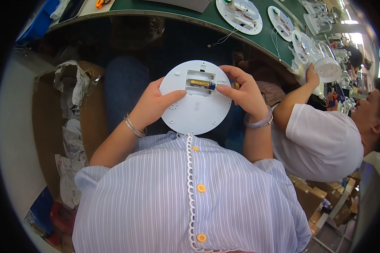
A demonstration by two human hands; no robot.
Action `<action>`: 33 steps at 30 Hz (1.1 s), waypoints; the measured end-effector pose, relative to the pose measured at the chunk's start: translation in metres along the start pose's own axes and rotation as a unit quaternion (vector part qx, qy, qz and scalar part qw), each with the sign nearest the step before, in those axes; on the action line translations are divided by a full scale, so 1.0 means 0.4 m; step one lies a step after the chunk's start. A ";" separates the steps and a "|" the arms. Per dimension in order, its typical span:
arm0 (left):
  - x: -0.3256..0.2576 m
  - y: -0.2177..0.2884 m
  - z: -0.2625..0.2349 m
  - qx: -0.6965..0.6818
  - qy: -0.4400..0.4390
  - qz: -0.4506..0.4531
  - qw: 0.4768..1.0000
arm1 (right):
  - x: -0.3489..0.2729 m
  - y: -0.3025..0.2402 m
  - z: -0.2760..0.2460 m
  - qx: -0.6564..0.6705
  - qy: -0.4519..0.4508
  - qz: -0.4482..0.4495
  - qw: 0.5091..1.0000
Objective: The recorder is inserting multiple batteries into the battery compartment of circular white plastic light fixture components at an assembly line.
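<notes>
White plastic disc (197, 103) sits in both your hands above your lap, well short of the green tabletop (257, 40), back side up with its battery bay open. One gold battery (202, 84) lies in the bay. Your left hand (154, 103) is clamped on the disc's left edge, thumb on top. Your right hand (245, 92) grips the right edge, fingertips pinching the battery's end. More white discs (239, 14) sit along the tabletop's near edge, where a co-worker's hand (312, 76) works.

A green tabletop (198, 14) curved across the top of the view. Along its right stretch lay white round lamp bases (239, 14), wired side up, with thin white wires (223, 39) trailing over its near edge. An orange tool (99, 3) lay near its left end.
</notes>
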State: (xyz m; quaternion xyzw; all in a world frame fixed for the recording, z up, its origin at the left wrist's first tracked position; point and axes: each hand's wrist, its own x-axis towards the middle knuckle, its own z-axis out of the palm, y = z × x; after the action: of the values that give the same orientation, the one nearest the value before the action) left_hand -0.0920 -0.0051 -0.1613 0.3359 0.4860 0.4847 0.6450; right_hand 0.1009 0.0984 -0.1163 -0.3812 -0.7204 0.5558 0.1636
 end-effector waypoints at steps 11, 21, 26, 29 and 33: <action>-0.005 -0.013 -0.008 0.049 -0.038 0.026 0.998 | 0.016 0.001 0.010 -0.108 -0.049 0.060 0.991; 0.004 -0.015 -0.013 0.041 -0.019 0.012 0.999 | 0.013 0.012 0.043 -0.201 0.058 -0.009 0.978; 0.022 -0.033 0.001 -0.045 0.031 -0.027 0.998 | 0.027 -0.012 0.027 -0.060 0.268 -0.028 0.961; 0.023 -0.023 0.020 -0.040 0.017 -0.058 0.997 | 0.051 0.001 0.073 0.079 0.102 -0.126 0.984; 0.017 -0.010 0.018 -0.019 0.004 -0.073 0.997 | 0.052 -0.005 0.130 -0.071 0.082 -0.174 0.979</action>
State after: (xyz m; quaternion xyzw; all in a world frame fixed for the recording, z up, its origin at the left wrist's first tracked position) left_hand -0.0836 0.0004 -0.1647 0.2856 0.5026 0.4466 0.6829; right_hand 0.0524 0.0782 -0.1355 -0.3049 -0.7977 0.4328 0.2887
